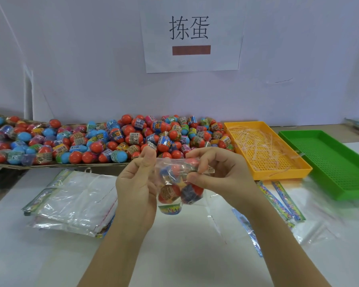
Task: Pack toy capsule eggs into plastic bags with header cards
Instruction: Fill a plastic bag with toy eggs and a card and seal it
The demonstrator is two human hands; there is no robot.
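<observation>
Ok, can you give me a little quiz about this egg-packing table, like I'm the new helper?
1. True or false: the green tray is piled full of toy eggs.
2. What do the left hand and the right hand hold between them?
A. a clear bag of capsule eggs
B. a pair of scissors
C. a roll of tape
3. Fill in the missing word: the stack of empty bags lies on the person's ___ side.

Key: 1 false; 2 A; 3 left.
</observation>
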